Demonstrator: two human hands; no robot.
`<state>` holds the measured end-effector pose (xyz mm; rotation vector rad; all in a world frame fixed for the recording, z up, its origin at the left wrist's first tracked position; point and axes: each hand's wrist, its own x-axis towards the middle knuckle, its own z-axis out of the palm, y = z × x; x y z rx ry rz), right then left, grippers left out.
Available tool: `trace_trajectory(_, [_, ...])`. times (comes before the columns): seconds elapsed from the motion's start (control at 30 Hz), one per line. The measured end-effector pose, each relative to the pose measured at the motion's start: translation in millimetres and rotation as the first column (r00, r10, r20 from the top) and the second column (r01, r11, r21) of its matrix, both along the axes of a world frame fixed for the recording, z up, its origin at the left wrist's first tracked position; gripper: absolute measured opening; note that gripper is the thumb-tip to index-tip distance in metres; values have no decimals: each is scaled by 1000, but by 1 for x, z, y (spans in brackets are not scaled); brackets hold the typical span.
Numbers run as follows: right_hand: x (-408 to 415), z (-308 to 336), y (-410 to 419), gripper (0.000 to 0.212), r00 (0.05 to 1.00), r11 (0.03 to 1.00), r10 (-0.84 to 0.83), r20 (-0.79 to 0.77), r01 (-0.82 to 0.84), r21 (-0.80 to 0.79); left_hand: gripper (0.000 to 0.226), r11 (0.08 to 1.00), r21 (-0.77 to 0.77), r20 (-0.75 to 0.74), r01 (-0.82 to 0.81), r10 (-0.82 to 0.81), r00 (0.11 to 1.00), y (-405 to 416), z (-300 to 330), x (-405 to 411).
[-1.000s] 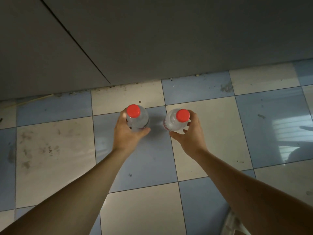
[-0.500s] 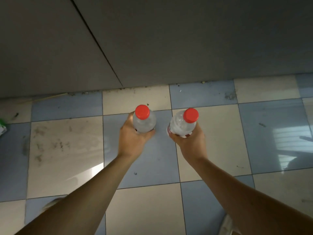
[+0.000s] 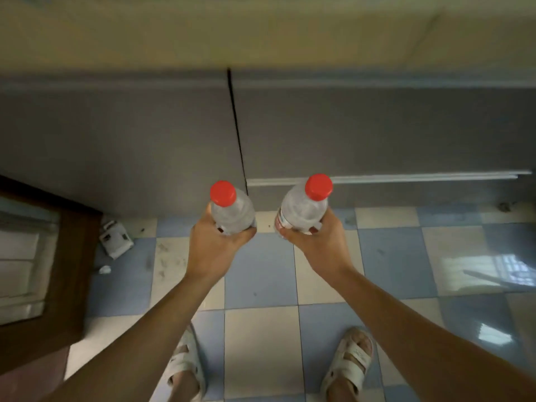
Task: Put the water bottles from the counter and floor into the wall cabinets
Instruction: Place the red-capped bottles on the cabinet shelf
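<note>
Both clear plastic red-capped bottles, left (image 3: 230, 208) and right (image 3: 304, 206), are up off the floor now, gripped by left hand (image 3: 213, 248) and right hand (image 3: 317, 245).

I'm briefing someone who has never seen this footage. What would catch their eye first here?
Two clear water bottles with bright red caps, held upright side by side at the centre: one in the left hand, one in the right hand. Behind them run grey cabinet doors, and below lies a blue and cream checkered floor with sandalled feet at the bottom.

Left hand (image 3: 214, 248), right hand (image 3: 319, 245) each closed around bottle, arms outstretched.
</note>
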<state>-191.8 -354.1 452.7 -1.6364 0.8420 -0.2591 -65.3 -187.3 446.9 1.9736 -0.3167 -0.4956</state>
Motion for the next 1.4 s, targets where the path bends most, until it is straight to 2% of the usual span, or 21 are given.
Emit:
trace_trajectory(0.17, [12, 158, 36, 53, 996, 996, 78, 41, -76, -46, 44, 995, -85, -10, 45, -46, 999, 48, 165, 29])
trace_trajectory(0.33, [53, 297, 87, 54, 983, 989, 103, 149, -86, -119, 53, 981, -159, 68, 109, -100, 993, 102, 311, 76])
trace_trajectory(0.43, [95, 374, 108, 51, 966, 981, 125, 227, -87, -170, 44, 955, -192, 186, 225, -190, 964, 126, 386, 117])
trace_trajectory(0.57, [154, 480, 124, 64, 923, 966, 61, 380, 41, -254, 39, 924, -260, 390, 281, -166, 906, 137, 491, 175])
trace_trajectory(0.83, [235, 672, 128, 62, 807, 914, 84, 585, 172, -368, 62, 864, -392, 615, 315, -9, 789, 128, 693, 258])
trace_trajectory(1.03, [294, 785, 106, 68, 698, 892, 140, 702, 219, -396, 71, 829, -451, 678, 331, 77, 731, 104, 802, 308])
trace_trajectory(1.2, [344, 855, 67, 57, 618, 875, 217, 756, 220, -431, 56, 778, -530, 684, 338, 156, 713, 70, 869, 350])
trace_trajectory(1.3, [376, 890, 35, 51, 600, 856, 274, 751, 204, -475, 56, 764, -551, 693, 336, 195, 694, 48, 899, 379])
trace_trajectory(1.4, [409, 923, 3, 49, 624, 859, 281, 729, 175, -481, 52, 770, -559, 679, 308, 212, 703, 25, 926, 409])
